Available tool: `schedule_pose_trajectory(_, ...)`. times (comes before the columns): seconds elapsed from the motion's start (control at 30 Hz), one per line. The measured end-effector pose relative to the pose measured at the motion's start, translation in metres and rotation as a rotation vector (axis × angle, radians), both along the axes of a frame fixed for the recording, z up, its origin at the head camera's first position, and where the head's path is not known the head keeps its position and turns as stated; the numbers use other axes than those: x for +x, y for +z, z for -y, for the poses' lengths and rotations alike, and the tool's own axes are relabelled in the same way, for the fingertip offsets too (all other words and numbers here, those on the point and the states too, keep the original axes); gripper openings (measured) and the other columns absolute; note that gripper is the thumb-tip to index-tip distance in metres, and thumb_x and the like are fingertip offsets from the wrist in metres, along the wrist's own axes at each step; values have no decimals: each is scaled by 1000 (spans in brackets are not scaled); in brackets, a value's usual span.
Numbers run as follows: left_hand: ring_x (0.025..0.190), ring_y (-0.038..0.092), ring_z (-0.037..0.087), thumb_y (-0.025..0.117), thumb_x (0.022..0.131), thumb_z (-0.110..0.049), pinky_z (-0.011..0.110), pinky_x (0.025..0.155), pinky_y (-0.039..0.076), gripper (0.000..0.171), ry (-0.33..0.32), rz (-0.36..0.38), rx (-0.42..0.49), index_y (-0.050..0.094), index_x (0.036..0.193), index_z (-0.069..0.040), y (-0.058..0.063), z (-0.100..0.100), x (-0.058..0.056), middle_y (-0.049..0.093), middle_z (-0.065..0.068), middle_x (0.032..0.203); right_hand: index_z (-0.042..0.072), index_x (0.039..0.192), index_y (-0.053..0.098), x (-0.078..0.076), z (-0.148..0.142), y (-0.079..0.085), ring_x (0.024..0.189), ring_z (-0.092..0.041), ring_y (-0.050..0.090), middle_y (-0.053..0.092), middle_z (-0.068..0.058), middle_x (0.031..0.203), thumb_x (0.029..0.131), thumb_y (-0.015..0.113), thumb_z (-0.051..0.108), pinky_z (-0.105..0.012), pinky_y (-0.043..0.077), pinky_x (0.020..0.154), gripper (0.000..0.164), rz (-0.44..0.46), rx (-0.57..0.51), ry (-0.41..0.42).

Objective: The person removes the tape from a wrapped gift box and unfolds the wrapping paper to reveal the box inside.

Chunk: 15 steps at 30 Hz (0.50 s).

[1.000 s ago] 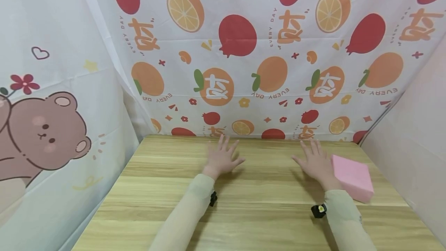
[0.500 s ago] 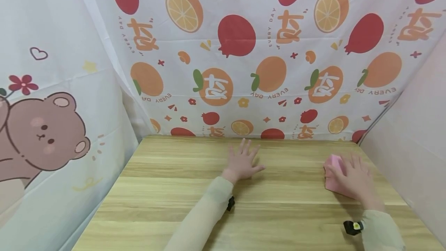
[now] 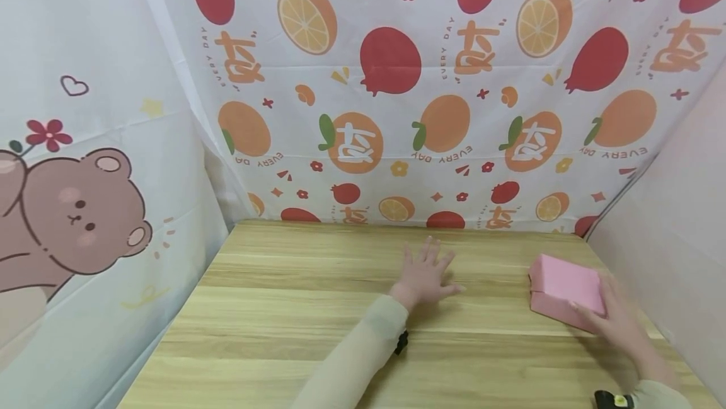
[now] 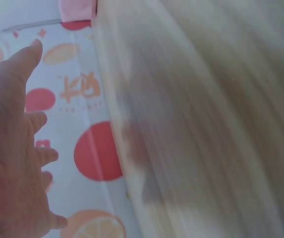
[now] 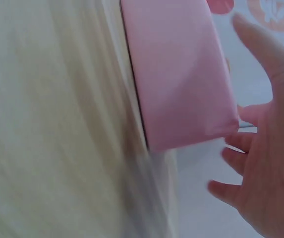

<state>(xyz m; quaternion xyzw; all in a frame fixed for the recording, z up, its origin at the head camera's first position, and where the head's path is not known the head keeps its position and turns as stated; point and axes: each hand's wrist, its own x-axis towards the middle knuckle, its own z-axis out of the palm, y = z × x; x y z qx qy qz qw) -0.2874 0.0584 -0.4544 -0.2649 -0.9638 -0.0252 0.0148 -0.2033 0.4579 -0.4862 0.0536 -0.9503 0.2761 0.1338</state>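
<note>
Well, we see the right grip [image 3: 618, 319] with its fingers [image 5: 235, 159] apart, and we can't tell if they touch the pink box [image 3: 567, 284] beside it, on the right of the desk [image 3: 272, 327]. The left grip [image 3: 424, 278] is spread too, well apart from the box. If the thumb [image 5: 263, 47] bumps the box, we think it could slide or turn. The right wrist view shows us a gap by the thumb; the head view hides it.

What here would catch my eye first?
Probably the bright fruit-print cloth hanging behind the table. Next comes the pink box at the table's right, with the right hand at its near right corner and the left hand spread farther left. A brown cartoon bear shows at the head view's left edge.
</note>
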Motion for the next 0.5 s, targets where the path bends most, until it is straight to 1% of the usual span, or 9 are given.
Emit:
schedule_pose_trajectory(0.07, 154, 0, 24, 28, 87, -81, 65, 118, 12, 83, -6, -4, -18, 8, 156, -40, 1, -7, 2, 8, 1, 166, 10, 156, -12, 2, -1, 0, 129, -63, 25, 15, -44, 149, 91, 65, 34, -79, 20, 100, 104, 107, -70, -3)
schedule_pose_trajectory(0.13, 154, 0, 24, 28, 86, -82, 64, 119, 13, 83, -12, -4, -26, 7, 156, -41, 1, -13, 4, 8, 0, 166, 14, 153, -22, 4, 0, 1, 125, -64, 29, 15, -46, 148, 90, 67, 39, -79, 27, 93, 112, 207, -109, -24)
schedule_pose_trajectory(0.2, 154, 0, 23, 27, 86, -83, 64, 119, 13, 84, -20, -4, -33, 8, 156, -41, 2, -19, 6, 9, -1, 166, 14, 152, -25, 4, 0, 2, 125, -64, 30, 17, -48, 146, 89, 68, 40, -78, 28, 92, 116, 249, -110, -40)
schedule_pose_trajectory(0.27, 154, 1, 23, 27, 86, -83, 63, 119, 13, 84, -32, -6, -38, 8, 156, -41, 3, -24, 8, 11, -1, 166, 11, 152, -24, 4, -1, 2, 123, -62, 33, 21, -49, 143, 88, 70, 40, -77, 30, 92, 117, 256, -101, -48)
schedule_pose_trajectory(0.4, 154, 5, 23, 27, 86, -83, 61, 119, 15, 84, -54, -11, -42, 10, 156, -40, 2, -33, 12, 12, -2, 165, 3, 152, -19, 4, -1, 0, 121, -63, 34, 23, -50, 140, 87, 70, 41, -76, 32, 91, 116, 254, -71, -57)
schedule_pose_trajectory(0.5, 154, 6, 22, 27, 85, -83, 60, 120, 16, 84, -69, -6, -43, 12, 156, -39, 0, -41, 14, 13, -3, 165, -2, 153, -11, 3, 0, -1, 120, -65, 35, 25, -50, 140, 87, 70, 40, -76, 33, 90, 113, 221, -36, -50)
